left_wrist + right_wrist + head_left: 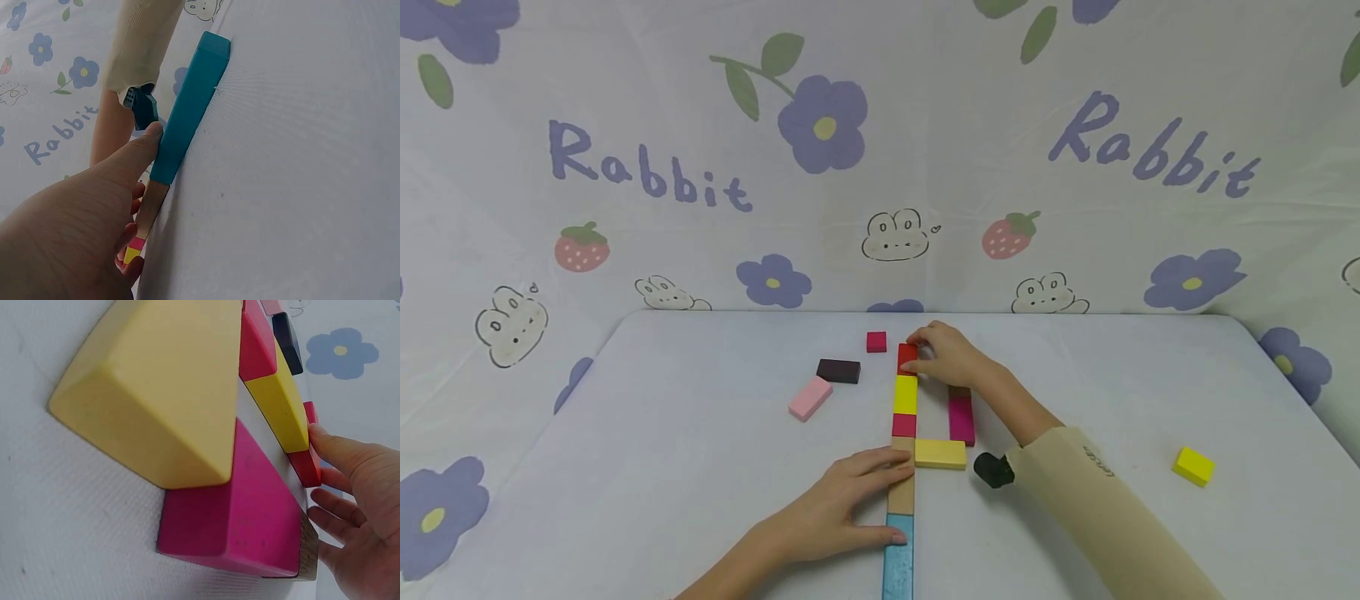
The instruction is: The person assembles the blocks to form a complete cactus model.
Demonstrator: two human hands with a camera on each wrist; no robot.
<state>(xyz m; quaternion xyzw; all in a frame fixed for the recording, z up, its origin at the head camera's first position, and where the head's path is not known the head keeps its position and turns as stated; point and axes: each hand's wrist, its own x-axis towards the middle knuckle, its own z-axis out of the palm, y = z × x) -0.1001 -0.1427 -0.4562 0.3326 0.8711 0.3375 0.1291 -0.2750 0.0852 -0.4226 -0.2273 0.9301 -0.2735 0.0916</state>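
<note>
A straight row of wooden blocks runs away from me along the white table. At its far end my right hand [951,358] pinches the red block [907,358] between thumb and fingers, against the yellow block [906,395]. Nearer come a small crimson block [904,426], a tan block [901,498] and a long blue block [898,575]. My left hand [838,508] rests along the row's left side, fingers extended over the tan block, thumb on the blue block [190,106]. A pale yellow block [941,454] juts right, meeting a magenta block [961,419].
A brown block [959,391] beyond the magenta one is partly hidden by my right hand. Left of the row lie a crimson cube [876,342], a dark block [838,372] and a pink block [811,398]. A yellow block [1193,467] lies far right.
</note>
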